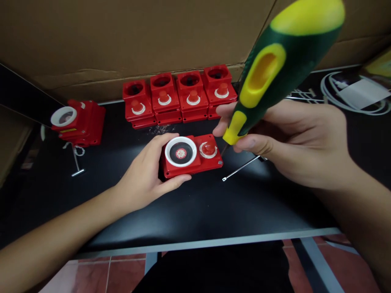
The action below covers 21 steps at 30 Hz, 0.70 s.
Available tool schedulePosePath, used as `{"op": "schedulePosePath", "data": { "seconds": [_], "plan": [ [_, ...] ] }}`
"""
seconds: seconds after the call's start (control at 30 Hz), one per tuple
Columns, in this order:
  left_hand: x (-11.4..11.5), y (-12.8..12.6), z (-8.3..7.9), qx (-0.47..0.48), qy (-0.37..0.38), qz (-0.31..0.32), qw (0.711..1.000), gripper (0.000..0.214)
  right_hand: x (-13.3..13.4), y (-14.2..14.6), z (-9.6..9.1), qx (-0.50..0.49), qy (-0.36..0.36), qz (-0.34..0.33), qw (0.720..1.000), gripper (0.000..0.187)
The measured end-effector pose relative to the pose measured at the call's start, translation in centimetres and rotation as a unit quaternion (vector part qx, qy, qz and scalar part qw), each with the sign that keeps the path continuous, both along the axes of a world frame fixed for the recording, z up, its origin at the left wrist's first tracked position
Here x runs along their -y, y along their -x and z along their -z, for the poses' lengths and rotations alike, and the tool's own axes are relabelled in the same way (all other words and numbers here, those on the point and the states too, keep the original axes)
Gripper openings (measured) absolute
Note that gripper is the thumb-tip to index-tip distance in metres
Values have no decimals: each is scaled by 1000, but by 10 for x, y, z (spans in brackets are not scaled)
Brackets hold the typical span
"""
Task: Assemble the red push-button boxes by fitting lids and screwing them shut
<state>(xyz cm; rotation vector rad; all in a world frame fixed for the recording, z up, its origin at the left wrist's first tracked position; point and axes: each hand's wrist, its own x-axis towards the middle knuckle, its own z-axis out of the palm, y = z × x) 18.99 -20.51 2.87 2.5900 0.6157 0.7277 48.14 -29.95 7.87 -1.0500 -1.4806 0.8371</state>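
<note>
My left hand (146, 173) grips the left end of a red box (192, 156) lying flat on the black table (195, 207). The box carries a white-ringed round dial and a red push button. My right hand (287, 142) is closed round the lower end of a green and yellow screwdriver (275, 69). Its handle rises toward the camera at the upper right. The tip points down at the box's right corner, close to a small screw.
A row of several red boxes (180, 97) stands at the back against a cardboard wall (137, 40). Another red unit (77, 122) lies at the left with a metal key (76, 162) beside it. A thin metal rod (241, 167) lies right of the held box.
</note>
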Motion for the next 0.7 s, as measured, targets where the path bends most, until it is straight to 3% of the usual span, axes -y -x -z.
{"op": "schedulePosePath", "data": {
  "seconds": [0.2, 0.43, 0.7],
  "plan": [
    [1, -1, -4, -3, -6, 18, 1000, 71, -1, 0, 0, -2, -9, -1, 1000, 25],
    [0, 0, -4, -4, -10, 28, 1000, 70, 0, 2, -4, -43, -8, -28, 999, 35],
    [2, -2, -3, 1, 4, 16, 1000, 70, 0, 1, -4, -40, 17, -15, 999, 25]
  ]
}}
